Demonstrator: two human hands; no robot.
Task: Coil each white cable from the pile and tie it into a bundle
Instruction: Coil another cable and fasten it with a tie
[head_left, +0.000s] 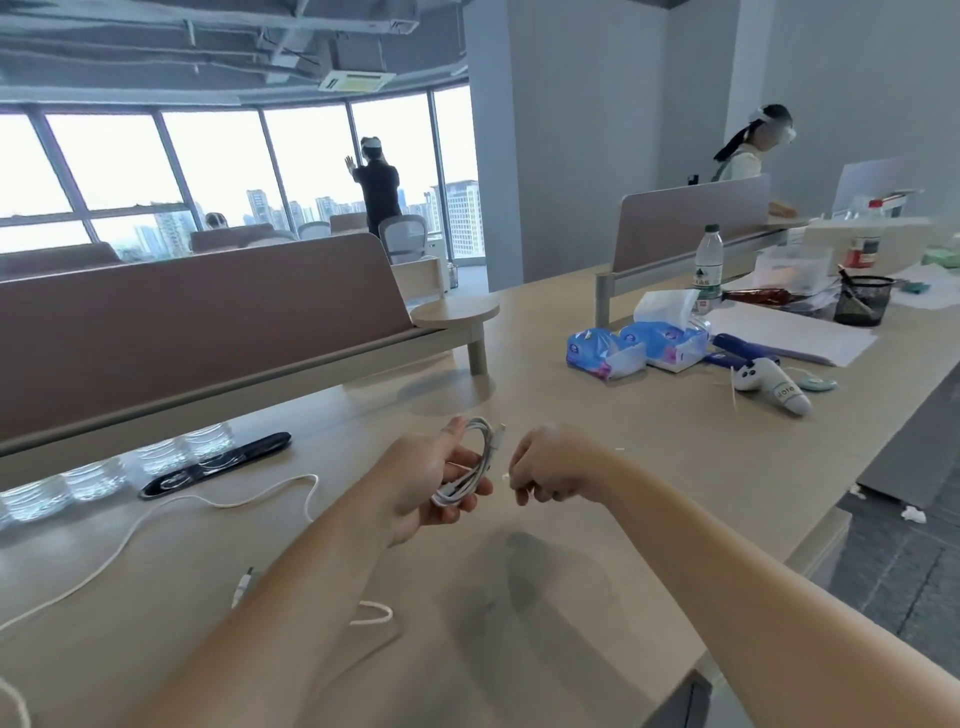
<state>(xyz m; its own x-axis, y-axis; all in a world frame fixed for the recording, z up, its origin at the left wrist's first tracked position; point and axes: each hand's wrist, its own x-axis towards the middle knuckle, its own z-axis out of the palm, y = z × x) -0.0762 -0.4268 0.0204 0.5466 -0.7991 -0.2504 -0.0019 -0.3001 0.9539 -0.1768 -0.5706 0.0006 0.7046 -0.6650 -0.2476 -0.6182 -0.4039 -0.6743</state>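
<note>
**Coiled cable held over the counter**

The coiled white cable (470, 465) sits in the left hand (431, 483), just above the pale wooden counter (623, 467). The thumb lies over the top of the loops and the fingers curl under them. One plug end sticks out at the coil's 1 o'clock.

At the coil's 3 o'clock, close but apart, the right hand (545, 467) is curled into a loose fist. A small pale speck shows at its fingertips. I cannot tell whether the hand pinches it.

A loose white cable (208, 501) trails flat across the counter at 8 o'clock. A long black oval cable port (218, 465) is set in the counter at 9 o'clock.

Well off at 2 o'clock lie two blue-and-white tissue packs (639, 348). A white handheld controller (774, 384) lies beyond them.
</note>
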